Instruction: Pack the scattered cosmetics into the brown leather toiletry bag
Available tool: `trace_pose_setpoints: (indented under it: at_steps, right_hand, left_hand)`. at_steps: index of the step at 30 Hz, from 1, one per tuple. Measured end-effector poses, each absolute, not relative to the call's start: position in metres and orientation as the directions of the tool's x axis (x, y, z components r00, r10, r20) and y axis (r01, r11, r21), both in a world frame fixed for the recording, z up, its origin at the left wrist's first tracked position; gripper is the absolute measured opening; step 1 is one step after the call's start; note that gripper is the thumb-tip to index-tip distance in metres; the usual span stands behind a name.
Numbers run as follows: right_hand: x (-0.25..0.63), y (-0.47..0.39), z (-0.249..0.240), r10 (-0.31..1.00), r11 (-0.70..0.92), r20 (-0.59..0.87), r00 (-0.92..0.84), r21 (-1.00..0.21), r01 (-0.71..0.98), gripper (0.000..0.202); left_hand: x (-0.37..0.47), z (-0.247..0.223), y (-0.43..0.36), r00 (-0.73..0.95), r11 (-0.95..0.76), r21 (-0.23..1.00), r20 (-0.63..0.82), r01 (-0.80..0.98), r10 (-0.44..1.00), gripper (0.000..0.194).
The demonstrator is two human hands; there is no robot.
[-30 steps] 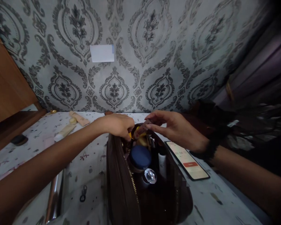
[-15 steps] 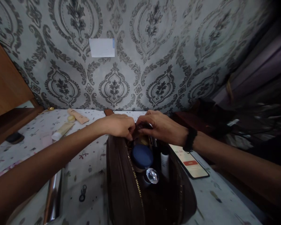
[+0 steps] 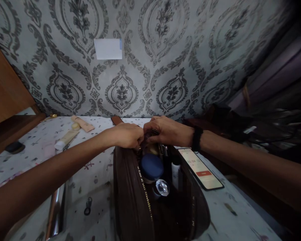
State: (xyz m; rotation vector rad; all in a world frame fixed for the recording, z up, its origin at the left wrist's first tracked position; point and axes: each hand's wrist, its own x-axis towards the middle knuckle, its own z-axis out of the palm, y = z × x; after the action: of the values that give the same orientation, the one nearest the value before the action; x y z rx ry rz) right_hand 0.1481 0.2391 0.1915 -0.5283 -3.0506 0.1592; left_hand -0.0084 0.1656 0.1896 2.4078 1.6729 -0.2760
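Note:
A dark brown toiletry bag [image 3: 126,190] stands unzipped in front of me. At its far end my left hand [image 3: 129,135] is closed, its fingertips curled over the rim on the left side. Close by, my right hand [image 3: 163,130], with a black band on the wrist, is closed too, thumb and fingers bent together over the same end. What the right fingers hold is dark and hard to make out. Inside the bag are a round blue container [image 3: 152,166], a white tube [image 3: 175,174] and a clear faceted knob [image 3: 162,187]. The bag's front interior is in shadow.
Right of the bag lies a phone [image 3: 203,172] showing a timer. On the patterned cloth at left are a cream tube [image 3: 67,138], a peach tube [image 3: 83,124], a shiny cylinder [image 3: 56,212] and a small black item [image 3: 88,205]. A papered wall [image 3: 145,67] rises behind.
My right hand has moved slightly left toward the left hand, uncovering more of the phone's screen. My left hand stays at the bag's far end. The bag's contents look unmoved.

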Motion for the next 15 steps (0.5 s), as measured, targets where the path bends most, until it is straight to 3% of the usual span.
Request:
trace_pose_setpoints:
  at_steps: [15]
  right_hand:
    - [0.151, 0.250, 0.183, 0.403, 0.889, 0.016, -0.915, -0.242, 0.387, 0.009]
  left_hand:
    - [-0.003, 0.188, 0.160, 0.283, -0.292, -0.011, -0.217, 0.956, 0.934, 0.020]
